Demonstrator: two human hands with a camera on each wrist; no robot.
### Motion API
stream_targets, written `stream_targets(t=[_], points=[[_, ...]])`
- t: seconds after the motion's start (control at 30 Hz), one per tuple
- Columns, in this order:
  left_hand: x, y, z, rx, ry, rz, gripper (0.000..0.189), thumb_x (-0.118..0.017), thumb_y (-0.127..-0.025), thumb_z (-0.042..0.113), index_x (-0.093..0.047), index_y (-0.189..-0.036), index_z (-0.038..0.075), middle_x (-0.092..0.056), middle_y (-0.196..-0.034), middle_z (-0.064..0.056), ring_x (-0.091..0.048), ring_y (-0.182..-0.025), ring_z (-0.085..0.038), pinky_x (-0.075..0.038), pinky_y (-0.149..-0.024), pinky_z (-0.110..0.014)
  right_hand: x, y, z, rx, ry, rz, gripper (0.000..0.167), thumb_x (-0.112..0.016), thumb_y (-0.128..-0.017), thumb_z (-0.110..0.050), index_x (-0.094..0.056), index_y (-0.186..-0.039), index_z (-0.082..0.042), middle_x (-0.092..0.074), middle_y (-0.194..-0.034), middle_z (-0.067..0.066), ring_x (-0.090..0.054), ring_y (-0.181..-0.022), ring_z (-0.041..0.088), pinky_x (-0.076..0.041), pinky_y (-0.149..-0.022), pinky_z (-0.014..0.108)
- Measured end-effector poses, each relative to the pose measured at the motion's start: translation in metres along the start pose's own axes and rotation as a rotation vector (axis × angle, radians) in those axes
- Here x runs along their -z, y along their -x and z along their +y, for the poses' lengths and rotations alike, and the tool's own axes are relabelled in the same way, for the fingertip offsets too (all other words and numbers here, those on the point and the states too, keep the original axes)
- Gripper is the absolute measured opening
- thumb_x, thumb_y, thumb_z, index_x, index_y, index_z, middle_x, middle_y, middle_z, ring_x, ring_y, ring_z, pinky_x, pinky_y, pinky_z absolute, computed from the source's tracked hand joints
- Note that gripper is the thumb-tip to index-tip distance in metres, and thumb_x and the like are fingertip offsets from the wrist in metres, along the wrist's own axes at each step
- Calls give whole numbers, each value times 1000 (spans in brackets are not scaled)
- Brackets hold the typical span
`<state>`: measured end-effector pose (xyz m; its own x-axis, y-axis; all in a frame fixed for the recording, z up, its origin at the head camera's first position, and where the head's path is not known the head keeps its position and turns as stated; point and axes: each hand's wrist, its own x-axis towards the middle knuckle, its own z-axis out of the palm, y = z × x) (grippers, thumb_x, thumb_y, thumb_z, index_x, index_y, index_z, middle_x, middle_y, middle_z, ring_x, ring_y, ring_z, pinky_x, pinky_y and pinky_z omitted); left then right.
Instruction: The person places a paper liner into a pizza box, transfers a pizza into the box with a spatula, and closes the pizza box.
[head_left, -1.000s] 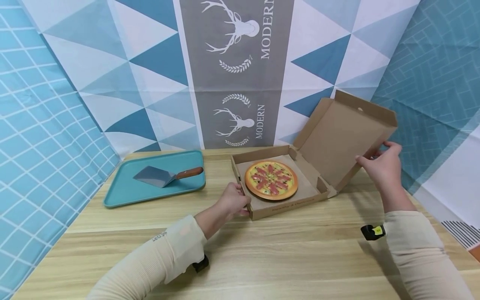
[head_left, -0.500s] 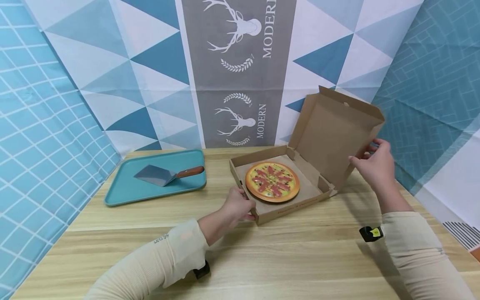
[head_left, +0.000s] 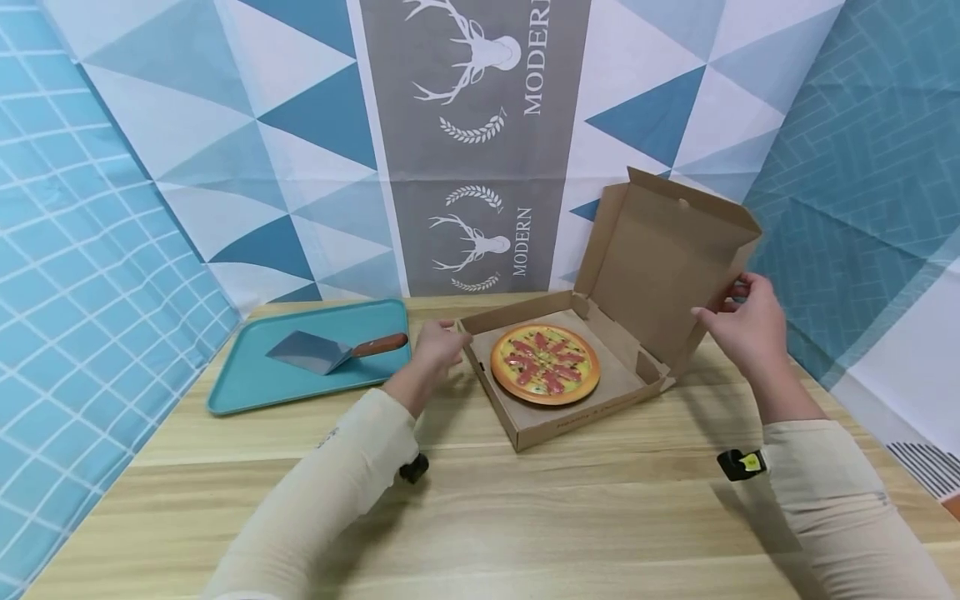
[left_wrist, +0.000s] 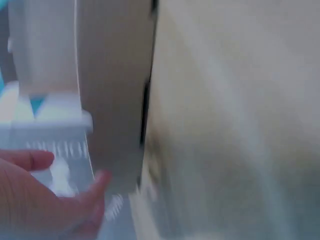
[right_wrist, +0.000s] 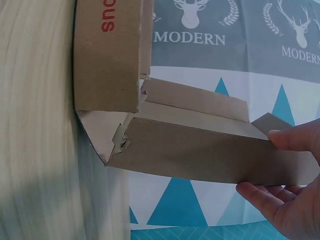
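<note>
A cardboard pizza box (head_left: 585,421) stands on the wooden table with its lid (head_left: 660,250) raised and leaning back to the right. Inside lies a round pizza (head_left: 545,364) with red strips on top. My right hand (head_left: 753,325) pinches the lid's near side edge; the right wrist view shows thumb above and fingers below that side flap (right_wrist: 190,152). At the box's far left corner is my left hand (head_left: 437,354), its fingers spread in the blurred left wrist view beside the box wall (left_wrist: 115,90). Whether its fingertips touch the wall, I cannot tell.
Left of the box, a teal tray (head_left: 240,387) holds a pizza spatula (head_left: 311,352) with a wooden handle. A patterned cloth wall (head_left: 480,158) rises directly behind the table (head_left: 570,525). Blue cloths hang on both sides.
My left hand has let go of the box's near left corner and moved away from me along its left side. The lid has swung somewhat more upright, with my right hand still gripping it.
</note>
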<state>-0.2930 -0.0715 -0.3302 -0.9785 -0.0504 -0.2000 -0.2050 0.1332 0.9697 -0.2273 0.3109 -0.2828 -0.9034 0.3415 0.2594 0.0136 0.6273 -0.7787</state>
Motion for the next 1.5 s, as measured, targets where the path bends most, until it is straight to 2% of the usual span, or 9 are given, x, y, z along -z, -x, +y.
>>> stream_targets(t=[0.07,0.2,0.33,0.47,0.67,0.77,1.07,1.33,1.5], points=[[6,-14,2,-3,25,-2,59,-59,-92,3,-37,-146,-1,-37,-146,-21,-44,-130,-37,-46,-100,-44,0,-1,-1,0,-4,0,87,-68,-91,-29,-15,-152,3,-35,-142,29,-43,-126,44,-46,-93,54],[10,-33,-2,9,21,-10,59,-58,-91,1,-39,-147,2,-41,-144,-18,-47,-125,-37,-45,-100,-45,-1,-2,-4,3,-4,6,86,-68,-91,-29,-16,-152,1,-37,-142,27,-44,-125,41,-47,-91,51],[7,-44,-8,-28,-80,-25,53,-58,-91,-3,-46,-142,2,-46,-139,-15,-52,-112,-31,-48,-94,-45,-1,-2,-6,7,-6,2,87,-69,-90,-30,-16,-152,1,-38,-142,26,-45,-125,40,-48,-89,46],[6,-47,-13,-76,-180,1,51,-60,-87,-7,-52,-137,1,-52,-133,-16,-54,-100,-27,-52,-87,-43,-2,-2,-7,20,-8,-3,87,-68,-91,-29,-15,-153,0,-37,-143,25,-44,-126,39,-49,-87,41],[6,-40,-15,-115,-279,42,50,-63,-85,-4,-54,-134,-1,-56,-126,-16,-57,-102,-25,-54,-80,-33,-5,-7,-13,57,-15,14,81,-67,-92,-22,-17,-152,0,-38,-142,26,-45,-125,40,-48,-92,50],[7,-33,-17,-118,-286,46,50,-65,-85,-4,-54,-134,-2,-56,-120,-15,-56,-102,-24,-55,-79,-31,-8,-12,-14,74,-23,11,79,-67,-92,-18,-18,-151,1,-38,-142,27,-45,-125,41,-47,-94,53],[12,-17,-26,-187,-347,48,41,-70,-85,5,-56,-123,-1,-59,-104,-14,-58,-83,-22,-52,-66,-28,-19,-28,-18,118,-37,27,76,-68,-90,-12,-23,-150,-1,-41,-138,24,-47,-122,38,-49,-92,53],[16,-8,-32,-199,-399,39,35,-73,-83,11,-53,-110,3,-59,-100,-13,-57,-79,-23,-48,-65,-31,-29,-36,-21,162,-38,33,74,-69,-90,-11,-26,-149,0,-43,-136,25,-47,-120,41,-48,-93,55],[19,-2,-32,-214,-489,29,37,-76,-81,16,-53,-107,3,-60,-97,-12,-57,-80,-23,-48,-66,-31,-37,-40,-21,181,-55,28,73,-69,-90,-11,-26,-149,-1,-43,-137,25,-48,-119,40,-49,-92,54]])
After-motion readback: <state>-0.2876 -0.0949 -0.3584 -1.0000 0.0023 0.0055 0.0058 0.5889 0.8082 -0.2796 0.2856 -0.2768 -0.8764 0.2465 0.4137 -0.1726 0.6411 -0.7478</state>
